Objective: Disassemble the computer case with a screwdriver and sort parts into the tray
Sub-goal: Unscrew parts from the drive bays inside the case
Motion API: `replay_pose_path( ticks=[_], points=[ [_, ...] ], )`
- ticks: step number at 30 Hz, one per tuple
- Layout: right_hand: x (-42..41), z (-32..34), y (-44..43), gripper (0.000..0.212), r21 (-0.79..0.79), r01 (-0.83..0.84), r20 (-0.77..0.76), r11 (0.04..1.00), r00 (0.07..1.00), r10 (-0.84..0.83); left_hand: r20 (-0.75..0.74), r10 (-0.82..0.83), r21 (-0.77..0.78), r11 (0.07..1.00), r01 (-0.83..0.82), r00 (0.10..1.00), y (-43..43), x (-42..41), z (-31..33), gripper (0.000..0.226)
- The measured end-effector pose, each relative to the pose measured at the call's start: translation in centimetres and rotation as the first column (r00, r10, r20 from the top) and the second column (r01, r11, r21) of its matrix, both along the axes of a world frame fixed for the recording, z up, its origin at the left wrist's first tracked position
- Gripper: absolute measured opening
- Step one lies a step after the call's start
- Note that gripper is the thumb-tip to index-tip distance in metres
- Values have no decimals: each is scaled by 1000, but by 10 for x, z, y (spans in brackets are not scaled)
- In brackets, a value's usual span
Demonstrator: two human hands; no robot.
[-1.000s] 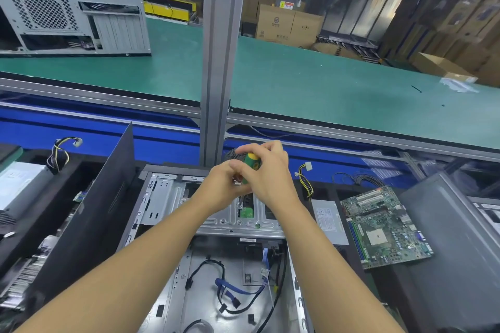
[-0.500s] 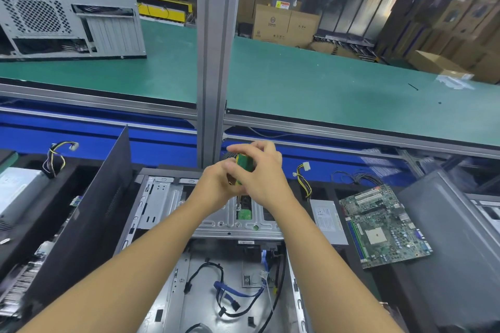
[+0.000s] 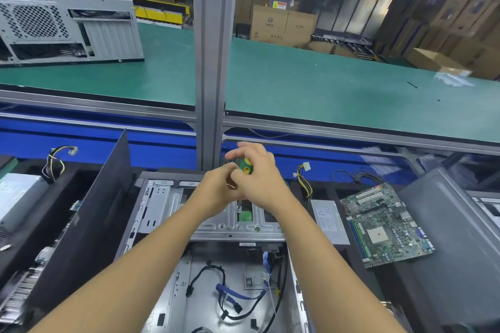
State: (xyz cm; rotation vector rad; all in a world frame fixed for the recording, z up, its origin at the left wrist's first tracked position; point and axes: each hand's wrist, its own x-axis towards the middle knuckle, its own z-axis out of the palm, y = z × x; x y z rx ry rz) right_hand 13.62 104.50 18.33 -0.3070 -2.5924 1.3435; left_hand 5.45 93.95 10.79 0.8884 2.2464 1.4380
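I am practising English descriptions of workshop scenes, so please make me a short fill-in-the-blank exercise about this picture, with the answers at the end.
1. The left hand and the right hand both grip a screwdriver whose handle is green and ____.
2. The motherboard lies to the ____ of the open computer case.
3. The conveyor belt beyond the case is ____ in colour.
Missing words: yellow; right; green.
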Motion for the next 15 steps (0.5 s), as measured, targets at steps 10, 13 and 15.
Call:
replay_pose_path(
  ticks=[10,13,15],
  points=[
    [0,5,2,49,139,4,-33,990,999,1,14,-181,-89,979,182,983,-6,-1,8,31],
    [0,6,3,60,30,19,-3,999,1000,-18,-13,-143,-73,987,141,990,-15,-7,8,34],
    [0,4,2,55,-13,21,16,1000,1000,-21,-43,-80,-49,996,78,996,-13,-5,7,36]
  ],
)
